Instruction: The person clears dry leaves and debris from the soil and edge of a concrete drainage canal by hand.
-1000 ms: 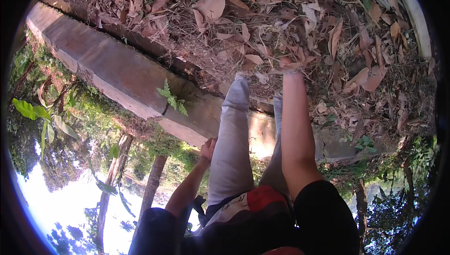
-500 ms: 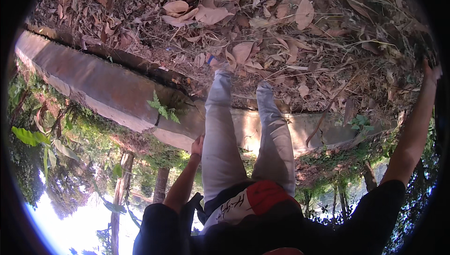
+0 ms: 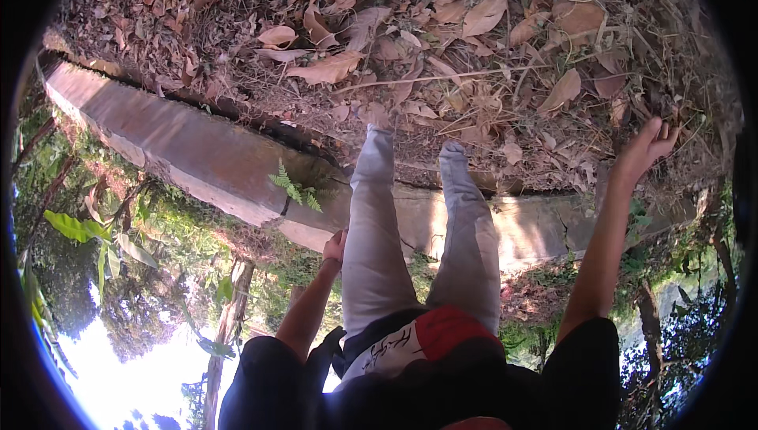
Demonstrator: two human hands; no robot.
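Note:
My right hand (image 3: 643, 152) reaches over the litter of dry brown leaves (image 3: 562, 92) and dead grass on the right. Its fingers are parted, with nothing visible between them. My left hand (image 3: 335, 246) rests beside my left leg in grey trousers (image 3: 369, 248), near the lower edge of the concrete kerb (image 3: 213, 153). That hand's fingers are mostly hidden against the leg and kerb. A long dry stalk (image 3: 442, 79) lies across the leaves ahead of my feet.
The low kerb curves from the far left, passes under my legs and continues right. A small green fern (image 3: 294, 187) grows on it left of my leg. Green plants (image 3: 75, 227) and tree trunks (image 3: 229, 323) stand beyond the kerb.
My right hand has come back leftward from the grass at the far right edge, and its fingers now show. The left hand stays beside the leg. The whole view has shifted slightly.

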